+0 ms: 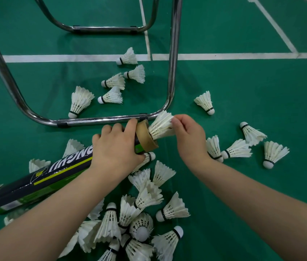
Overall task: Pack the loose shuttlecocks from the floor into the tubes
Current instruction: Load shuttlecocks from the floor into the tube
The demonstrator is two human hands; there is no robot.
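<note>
My left hand (117, 146) grips a long black and green shuttlecock tube (41, 183) near its brown open mouth, which points right. A white feather shuttlecock (161, 127) sticks cork-first into that mouth, its feathers still outside. My right hand (188, 134) pinches its feather rim. Several loose shuttlecocks (139, 223) lie heaped on the green floor below my hands. Others are scattered to the right (237, 149) and beyond the tube (111, 97).
A chrome tubular chair frame (100, 120) rests on the floor just beyond the tube mouth, its upright leg (173, 53) rising above my right hand. A second frame bar (103, 29) lies further back. White court lines (224, 56) cross the green floor.
</note>
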